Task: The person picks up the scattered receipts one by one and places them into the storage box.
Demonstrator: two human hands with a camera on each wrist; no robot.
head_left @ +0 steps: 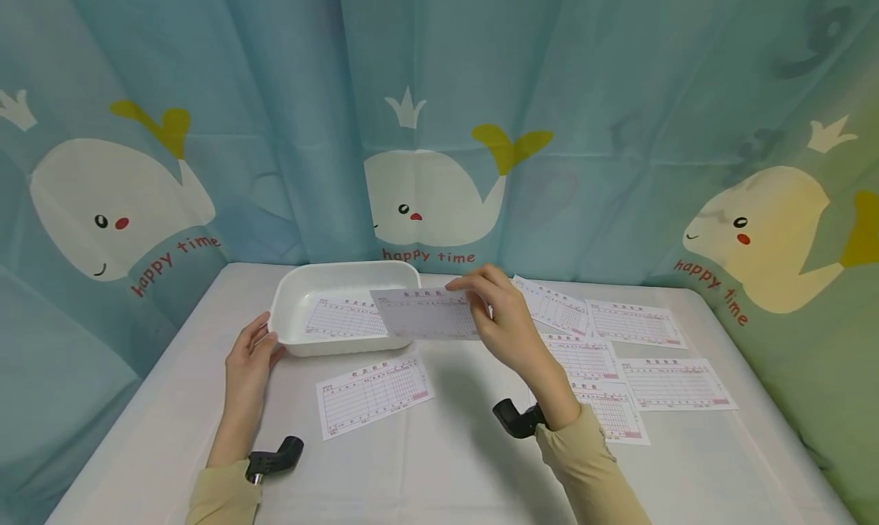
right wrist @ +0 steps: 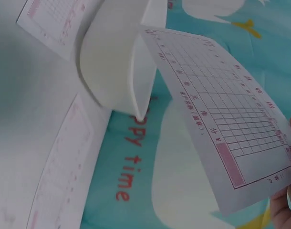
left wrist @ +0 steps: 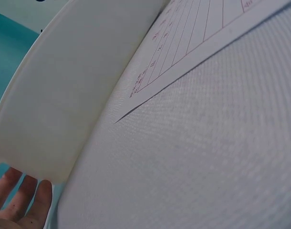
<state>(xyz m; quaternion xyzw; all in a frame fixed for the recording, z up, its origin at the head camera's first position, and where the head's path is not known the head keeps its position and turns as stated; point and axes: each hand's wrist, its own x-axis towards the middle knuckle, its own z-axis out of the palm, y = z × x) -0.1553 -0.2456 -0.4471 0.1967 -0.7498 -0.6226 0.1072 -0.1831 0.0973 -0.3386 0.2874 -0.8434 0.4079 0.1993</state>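
Note:
My right hand point(head_left: 504, 323) pinches a printed receipt slip point(head_left: 426, 315) near its upper right corner. The slip hangs tilted over the right side of a white plastic tray point(head_left: 350, 348), covering part of it; its red-printed grid shows in the right wrist view point(right wrist: 217, 105). Inside the tray lies another receipt slip point(head_left: 339, 319), partly hidden by the held one. My left hand point(head_left: 250, 361) touches the tray's left front corner, its fingertips against the outer wall in the left wrist view point(left wrist: 24, 200). On the table before the tray lies a slanted receipt slip point(head_left: 374, 395).
Several more receipt slips point(head_left: 676, 384) are spread over the table's right side, some overlapping and partly behind my right arm. A white cloth covers the table point(head_left: 384, 471). A blue curtain point(head_left: 309, 128) with whale prints hangs right behind the table's back edge.

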